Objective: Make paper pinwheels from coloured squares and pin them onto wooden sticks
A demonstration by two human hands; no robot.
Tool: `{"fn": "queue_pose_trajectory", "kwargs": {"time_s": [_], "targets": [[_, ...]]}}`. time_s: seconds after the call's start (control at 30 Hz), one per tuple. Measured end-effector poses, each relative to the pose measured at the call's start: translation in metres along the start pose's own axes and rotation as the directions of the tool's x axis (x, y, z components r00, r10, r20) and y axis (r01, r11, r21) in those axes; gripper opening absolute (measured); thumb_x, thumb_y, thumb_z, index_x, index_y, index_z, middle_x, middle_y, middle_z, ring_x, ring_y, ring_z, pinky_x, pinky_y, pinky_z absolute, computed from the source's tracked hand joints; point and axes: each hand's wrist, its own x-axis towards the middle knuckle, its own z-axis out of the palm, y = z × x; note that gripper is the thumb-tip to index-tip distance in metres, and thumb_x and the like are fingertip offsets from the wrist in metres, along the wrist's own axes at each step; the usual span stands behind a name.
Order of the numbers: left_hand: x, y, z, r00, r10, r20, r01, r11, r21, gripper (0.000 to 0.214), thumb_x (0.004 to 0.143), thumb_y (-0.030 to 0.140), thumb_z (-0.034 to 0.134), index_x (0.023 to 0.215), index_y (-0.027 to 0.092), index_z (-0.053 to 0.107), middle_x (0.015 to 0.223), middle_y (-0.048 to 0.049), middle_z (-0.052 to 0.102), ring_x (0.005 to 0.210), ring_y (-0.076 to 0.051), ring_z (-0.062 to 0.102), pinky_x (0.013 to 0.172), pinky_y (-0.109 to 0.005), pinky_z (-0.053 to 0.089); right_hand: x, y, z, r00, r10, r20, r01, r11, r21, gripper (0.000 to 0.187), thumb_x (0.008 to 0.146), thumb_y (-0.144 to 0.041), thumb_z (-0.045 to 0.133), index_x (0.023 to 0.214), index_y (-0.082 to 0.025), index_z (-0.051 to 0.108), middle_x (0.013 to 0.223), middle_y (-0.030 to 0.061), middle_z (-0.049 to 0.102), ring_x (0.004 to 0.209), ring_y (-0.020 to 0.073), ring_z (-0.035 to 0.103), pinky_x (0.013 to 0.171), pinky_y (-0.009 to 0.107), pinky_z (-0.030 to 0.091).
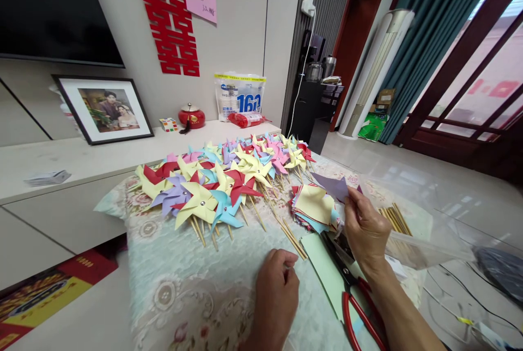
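Note:
My right hand (365, 228) pinches a purple paper piece (333, 186) between thumb and fingers, above a stack of coloured paper squares (314, 206). Loosely curled on the tablecloth, my left hand (278, 294) is closed and nothing shows in it. Several thin wooden sticks (293, 237) lie just beyond it. Red-handled scissors (347, 280) rest on pale green paper (322, 264), partly under my right forearm. Many finished paper pinwheels (202, 204) on sticks, in yellow, red, blue, purple and pink, cover the far side of the table.
A clear plastic bin (429, 247) with more wooden sticks (395, 219) stands at the right. Behind the table, a white cabinet (81, 163) carries a framed photo (104, 108), a red pot (192, 117), a puzzle cube (169, 125) and a plastic bag (239, 97). Cables lie on the floor.

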Motion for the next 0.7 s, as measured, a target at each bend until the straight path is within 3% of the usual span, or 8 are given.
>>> {"fn": "queue_pose_trajectory", "kwargs": {"time_s": [0.23,0.33,0.43,0.53,0.63,0.7], "targets": [[-0.002,-0.002,0.0,0.998,0.057,0.002,-0.057,0.998,0.032,0.032,0.075,-0.002,0.044,0.085,0.02,0.066,0.087,-0.0044,0.069,0.079,-0.019,0.067,0.072,-0.03,0.052,-0.009,0.012,0.01,0.991,-0.058,0.12,0.061,0.998,-0.028,0.032,0.096,-0.019,0.047,0.113,-0.017,0.074,0.103,0.0092,0.081,0.084,0.0232,0.079,0.075,0.03,0.059],[-0.006,-0.006,-0.001,0.974,0.224,-0.036,-0.219,0.969,0.112,0.031,0.08,0.001,0.043,0.09,0.02,0.066,0.089,-0.0064,0.069,0.085,-0.021,0.068,0.077,-0.033,0.054,-0.01,0.014,0.011,0.993,-0.052,0.102,0.054,0.998,-0.015,0.032,0.096,-0.019,0.047,0.114,-0.016,0.074,0.105,0.0098,0.081,0.087,0.0236,0.079,0.079,0.03,0.06],[-0.004,0.0,0.001,0.884,0.464,-0.052,-0.437,0.861,0.259,0.031,0.087,0.005,0.044,0.103,0.019,0.067,0.103,-0.0106,0.071,0.1,-0.025,0.066,0.088,-0.039,0.053,-0.011,0.014,0.011,0.991,-0.012,0.132,0.012,1.0,-0.001,0.034,0.096,-0.019,0.046,0.116,-0.018,0.073,0.107,0.0089,0.08,0.091,0.0232,0.078,0.083,0.03,0.06],[0.013,0.021,0.009,0.809,0.587,0.027,-0.547,0.736,0.399,0.036,0.089,0.007,0.045,0.118,0.015,0.065,0.126,-0.0149,0.068,0.127,-0.031,0.056,0.107,-0.049,0.043,-0.013,0.014,0.012,0.986,-0.006,0.164,0.0,0.999,0.041,0.036,0.097,-0.018,0.044,0.119,-0.017,0.072,0.112,0.0102,0.079,0.099,0.0239,0.077,0.087,0.032,0.059],[0.043,0.046,0.023,0.798,0.569,0.196,-0.585,0.656,0.477,0.041,0.092,0.014,0.048,0.131,0.014,0.059,0.143,-0.0131,0.06,0.142,-0.032,0.042,0.116,-0.051,0.033,-0.015,0.014,0.014,0.987,-0.039,0.157,0.027,0.997,0.079,0.036,0.097,-0.016,0.043,0.12,-0.015,0.071,0.113,0.0116,0.078,0.099,0.0241,0.077,0.088,0.032,0.06],[0.062,0.056,0.032,0.797,0.541,0.269,-0.594,0.621,0.512,0.039,0.093,0.02,0.051,0.131,0.012,0.06,0.143,-0.0146,0.059,0.142,-0.033,0.042,0.118,-0.055,0.029,-0.015,0.015,0.015,0.988,-0.063,0.141,0.052,0.995,0.085,0.036,0.096,-0.014,0.043,0.12,-0.015,0.071,0.112,0.0111,0.079,0.097,0.0232,0.077,0.087,0.031,0.061]]}}
